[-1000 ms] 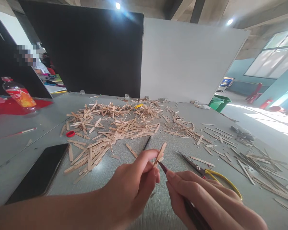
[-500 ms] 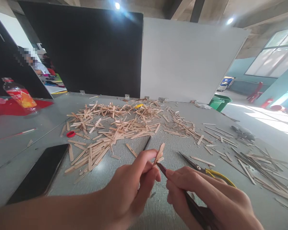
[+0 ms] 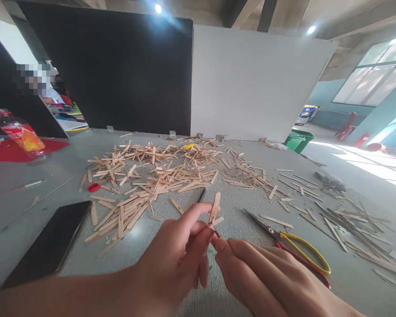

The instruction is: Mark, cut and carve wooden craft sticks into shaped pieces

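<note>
A flat wooden craft stick (image 3: pixel 215 205) stands nearly upright, pinched between the thumb and fingers of my left hand (image 3: pixel 176 251). Dark marks show on its lower part. Close against it on the right, my right hand (image 3: pixel 264 275) is closed around a slim dark tool (image 3: pixel 217 234). Only the narrow end of that tool shows at the stick's base; my fingers hide the rest, so its exact kind is unclear. Beside my right hand lie scissors (image 3: pixel 270 230) with one yellow and one red handle, their pointed blades aimed away to the left.
Many loose craft sticks (image 3: pixel 137 211) are heaped across the grey table (image 3: pixel 112 270). Thin strips (image 3: pixel 353 229) lie at right. A black phone (image 3: pixel 49 242), a red ring (image 3: pixel 93 187) and a drink bottle (image 3: pixel 23 134) are at left. Black and white panels (image 3: pixel 244 79) stand behind.
My right hand has turned and come closer to my left, hiding the tool's dark handle. The stick is more upright, and the scissors' handles are now more exposed.
</note>
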Available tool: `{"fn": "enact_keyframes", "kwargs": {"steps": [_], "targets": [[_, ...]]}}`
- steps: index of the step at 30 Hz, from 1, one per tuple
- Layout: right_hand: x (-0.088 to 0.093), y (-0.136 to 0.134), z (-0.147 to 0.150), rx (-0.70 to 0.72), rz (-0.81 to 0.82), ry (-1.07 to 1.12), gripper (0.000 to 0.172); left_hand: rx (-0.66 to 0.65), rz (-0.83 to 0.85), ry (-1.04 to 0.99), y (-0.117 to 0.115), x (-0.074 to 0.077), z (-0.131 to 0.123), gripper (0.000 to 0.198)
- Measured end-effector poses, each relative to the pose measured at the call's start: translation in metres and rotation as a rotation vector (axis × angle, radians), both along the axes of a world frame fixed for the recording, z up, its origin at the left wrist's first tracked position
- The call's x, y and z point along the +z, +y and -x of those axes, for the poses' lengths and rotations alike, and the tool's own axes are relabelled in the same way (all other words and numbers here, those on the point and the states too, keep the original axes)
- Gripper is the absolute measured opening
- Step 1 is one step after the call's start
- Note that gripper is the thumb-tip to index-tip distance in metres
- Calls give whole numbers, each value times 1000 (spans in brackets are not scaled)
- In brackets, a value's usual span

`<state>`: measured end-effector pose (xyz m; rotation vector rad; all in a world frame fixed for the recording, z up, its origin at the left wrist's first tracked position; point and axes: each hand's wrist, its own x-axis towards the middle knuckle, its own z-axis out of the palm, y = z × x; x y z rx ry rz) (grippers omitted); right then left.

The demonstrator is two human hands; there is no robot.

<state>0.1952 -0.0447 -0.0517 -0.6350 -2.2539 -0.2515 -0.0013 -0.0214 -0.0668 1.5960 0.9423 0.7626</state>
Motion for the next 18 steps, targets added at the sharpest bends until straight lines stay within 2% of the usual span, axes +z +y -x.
{"fn": "enact_keyframes", "kwargs": {"steps": [4,7,9,14,16,18], "targets": [[-2,-3,-4,-25,120,66,14,-7,17,23,1,7,2,44],[-1,-5,-2,-89,221,184,18,-28,1,49,1,11,4,43],[4,-5,1,-90,314,264,14,-28,-23,66,2,11,5,41],[17,2,2,-115,685,450,20,-44,-72,28,5,8,3,34],[19,6,-2,-80,870,525,22,-52,-58,-4,6,8,2,31],[18,11,-7,15,1023,586,22,-53,-18,-31,6,9,2,31]]}}
